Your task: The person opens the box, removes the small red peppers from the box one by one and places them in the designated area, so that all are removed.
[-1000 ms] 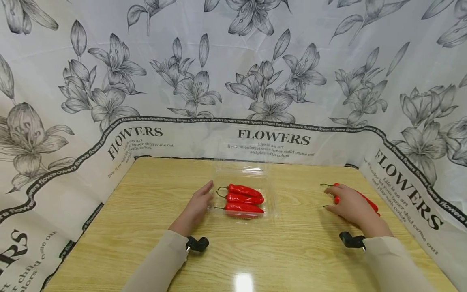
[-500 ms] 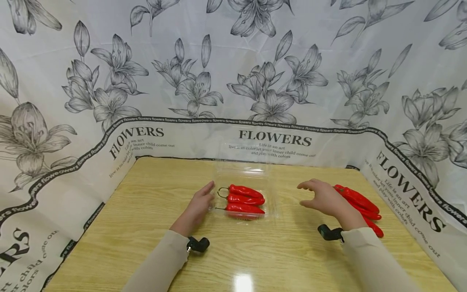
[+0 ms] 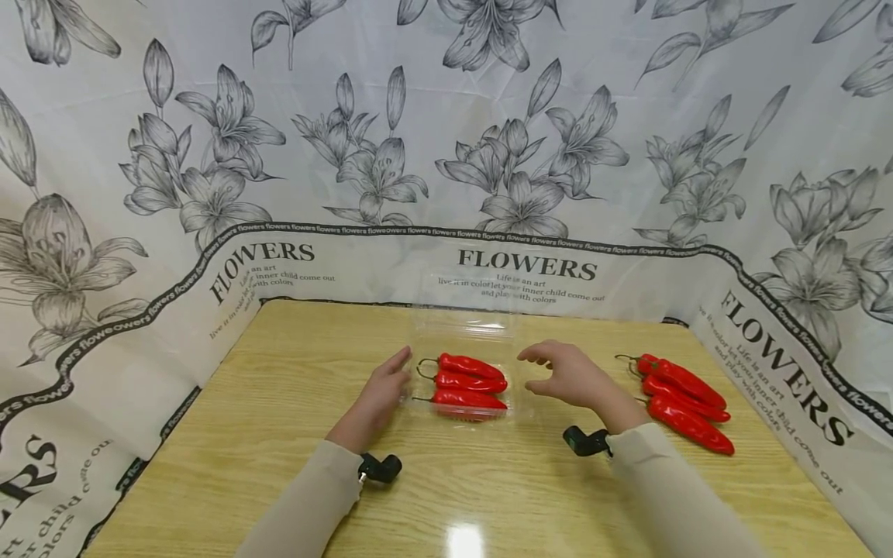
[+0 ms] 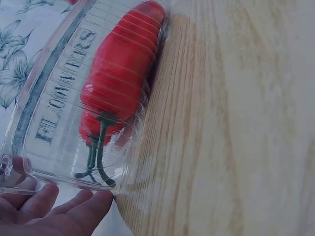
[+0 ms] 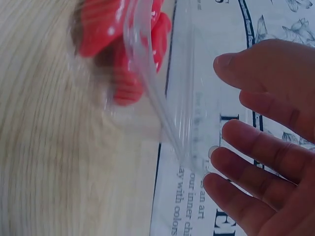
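A clear plastic clamshell container (image 3: 463, 331) sits mid-table in the head view, its lid (image 3: 463, 298) raised at the back. Three red peppers (image 3: 470, 381) with green stems lie side by side inside. My left hand (image 3: 375, 399) is against the container's left end; in the left wrist view, its extended fingers (image 4: 81, 209) meet the plastic wall near the stems. To the right of the container hovers my right hand (image 3: 572, 378), thumb and fingers spread and holding nothing. The right wrist view shows that hand's fingertips (image 5: 219, 160) close to the clear rim; contact is unclear.
Three more red peppers (image 3: 687, 407) lie together on the right of the wooden table (image 3: 279, 372), stems toward the container. Flower-printed cloth (image 3: 363, 271) encloses the back and sides. A small black camera (image 3: 586, 440) sits at each wrist.
My right hand has moved left from the peppers on the right to beside the container, carrying nothing, and those peppers are now uncovered. The left hand has stayed at the container's left end.
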Demonstrator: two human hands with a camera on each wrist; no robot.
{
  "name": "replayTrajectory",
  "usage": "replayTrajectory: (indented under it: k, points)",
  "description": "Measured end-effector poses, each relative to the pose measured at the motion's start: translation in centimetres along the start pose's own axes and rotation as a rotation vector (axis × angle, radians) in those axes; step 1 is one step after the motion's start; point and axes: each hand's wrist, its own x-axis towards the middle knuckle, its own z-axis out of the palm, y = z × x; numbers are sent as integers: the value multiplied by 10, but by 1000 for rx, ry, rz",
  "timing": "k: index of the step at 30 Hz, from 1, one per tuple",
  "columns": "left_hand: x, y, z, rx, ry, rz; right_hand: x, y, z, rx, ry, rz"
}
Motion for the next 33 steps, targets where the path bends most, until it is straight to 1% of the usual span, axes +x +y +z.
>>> replayTrajectory:
  k: [4, 12, 19, 26, 33]
  points:
    - [-1, 0, -1, 1, 4, -3, 8, -10, 7, 39, -6, -25]
    - [0, 1, -1, 17, -17, 7, 19, -21, 20, 75, -23, -28]
    - [-1, 3, 0, 41, 2, 2, 32, -31, 30, 150, -84, 14]
    - [-2, 2, -1, 52, -6, 0, 39, -42, 40, 157, -115, 41]
    - [0, 0, -2, 63, -3, 8, 44, -48, 50, 145, -130, 22]
